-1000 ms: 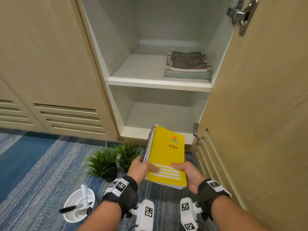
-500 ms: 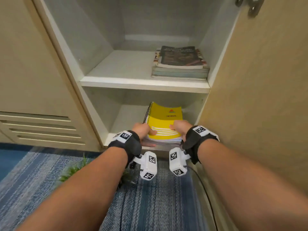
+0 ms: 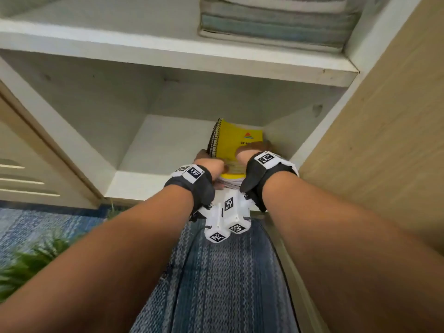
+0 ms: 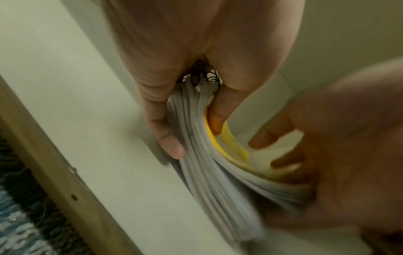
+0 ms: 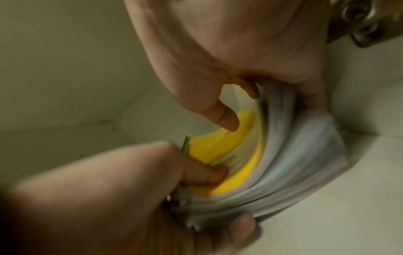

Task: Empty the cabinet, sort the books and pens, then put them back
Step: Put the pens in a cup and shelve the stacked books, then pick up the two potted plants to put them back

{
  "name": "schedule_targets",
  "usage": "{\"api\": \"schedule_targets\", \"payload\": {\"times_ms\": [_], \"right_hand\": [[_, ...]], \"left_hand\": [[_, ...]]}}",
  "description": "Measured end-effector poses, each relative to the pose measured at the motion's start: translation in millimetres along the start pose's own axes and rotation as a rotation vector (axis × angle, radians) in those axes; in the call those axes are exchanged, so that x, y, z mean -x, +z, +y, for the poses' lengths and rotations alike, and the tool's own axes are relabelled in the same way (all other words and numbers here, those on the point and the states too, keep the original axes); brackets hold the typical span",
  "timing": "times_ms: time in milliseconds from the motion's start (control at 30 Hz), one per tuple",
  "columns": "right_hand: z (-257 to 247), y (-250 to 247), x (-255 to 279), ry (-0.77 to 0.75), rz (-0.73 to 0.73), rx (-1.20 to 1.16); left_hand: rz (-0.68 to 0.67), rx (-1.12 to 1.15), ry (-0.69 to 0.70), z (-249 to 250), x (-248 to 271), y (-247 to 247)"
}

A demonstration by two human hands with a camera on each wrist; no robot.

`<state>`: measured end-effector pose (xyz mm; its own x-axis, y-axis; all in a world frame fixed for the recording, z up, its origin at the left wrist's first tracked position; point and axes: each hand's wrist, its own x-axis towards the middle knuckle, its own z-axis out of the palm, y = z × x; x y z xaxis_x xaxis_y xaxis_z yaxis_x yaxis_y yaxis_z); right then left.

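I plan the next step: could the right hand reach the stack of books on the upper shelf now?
Probably not at once: the right hand grips the yellow spiral notebook with the left hand in the lower compartment. The stack of books lies unobstructed above.

Stack of books (image 3: pixel 274 22) on the upper shelf cut off by the top edge, notebook (image 3: pixel 230 143) cover word partly hidden behind the right hand (image 3: pixel 252 150), plant (image 3: pixel 31 263) blurred at left edge

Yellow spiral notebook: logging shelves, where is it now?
Head view: the yellow spiral notebook is in the cabinet's lower compartment, right side, held by both hands, below the shelf with stacked books.
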<state>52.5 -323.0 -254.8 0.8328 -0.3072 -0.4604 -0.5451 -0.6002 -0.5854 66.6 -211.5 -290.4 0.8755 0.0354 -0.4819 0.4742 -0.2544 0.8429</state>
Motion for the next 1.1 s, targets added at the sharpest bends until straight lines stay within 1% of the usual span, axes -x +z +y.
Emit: {"api": "schedule_targets", "payload": {"times_ms": [33, 67, 100, 133, 167, 200, 233, 267, 300, 333, 400, 433, 533, 600, 667, 733, 767, 833, 867, 900, 967, 1033, 1067, 1100], "right_hand": [[-2, 7, -2, 0.005, 0.158, 0.128], [-4, 14, -6, -0.051, 0.331, 0.351], [-7, 18, -7, -0.152, 0.456, 0.514], [-9, 22, -5, -0.279, 0.501, 0.639], [-11, 22, -7, -0.330, 0.460, 0.705], [-11, 19, -9, -0.304, 0.378, 0.719], [-6, 17, -16, -0.238, 0.274, 0.717], [-2, 15, -18, -0.187, 0.209, 0.719], [2, 15, -19, -0.170, 0.177, 0.717], [4, 16, -20, -0.165, 0.169, 0.689], [5, 21, -15, -0.181, 0.179, 0.640], [5, 23, -15, -0.181, 0.177, 0.652], [6, 23, -6, -0.174, 0.120, 0.757], [5, 24, 2, -0.192, 0.076, 0.839], [2, 26, 13, -0.229, 0.020, 0.910], [-4, 28, 28, -0.204, -0.033, 0.924], [-10, 28, 38, -0.214, -0.028, 0.919], [-27, 27, 65, -0.309, 0.042, 0.913], [-36, 25, 79, -0.394, 0.075, 0.906], [-48, 23, 95, -0.483, 0.068, 0.911], [-74, 21, 131, -0.619, -0.019, 0.923], [-97, 26, 168, -0.703, -0.097, 0.895], [-103, 34, 188, -0.707, -0.166, 0.886], [-103, 45, 204, -0.663, -0.287, 0.903]], "left_hand": [[0.006, -0.069, 0.019, 0, -3, 3], [0.017, -0.131, 0.035, 0, -7, 4], [0.018, -0.179, 0.047, 0, -11, 4], [0.010, -0.203, 0.048, 1, -14, 5], [0.003, -0.232, 0.051, 2, -15, 6], [0.016, -0.282, 0.055, 3, -15, 7], [0.039, -0.379, 0.051, 4, -16, 8], [0.064, -0.513, 0.061, 4, -17, 7], [0.072, -0.637, 0.070, 6, -14, 6], [0.060, -0.693, 0.084, 7, -15, 5], [-0.043, -0.711, 0.093, 13, -13, 0], [-0.085, -0.726, 0.103, 15, -12, -3], [-0.124, -0.743, 0.123, 19, 2, -22], [-0.140, -0.744, 0.173, 21, 18, -43], [-0.148, -0.691, 0.218, 24, 43, -73], [-0.144, -0.595, 0.255, 26, 72, -110], [-0.125, -0.573, 0.275, 27, 88, -131], [-0.066, -0.597, 0.342, 25, 122, -175], [-0.031, -0.642, 0.371, 24, 141, -196], [0.002, -0.706, 0.389, 21, 159, -217], [0.062, -0.858, 0.409, 10, 194, -251], [0.085, -0.985, 0.394, -7, 227, -270], [0.051, -1.019, 0.368, -20, 242, -274], [-0.033, -1.043, 0.330, -36, 255, -275]]}}
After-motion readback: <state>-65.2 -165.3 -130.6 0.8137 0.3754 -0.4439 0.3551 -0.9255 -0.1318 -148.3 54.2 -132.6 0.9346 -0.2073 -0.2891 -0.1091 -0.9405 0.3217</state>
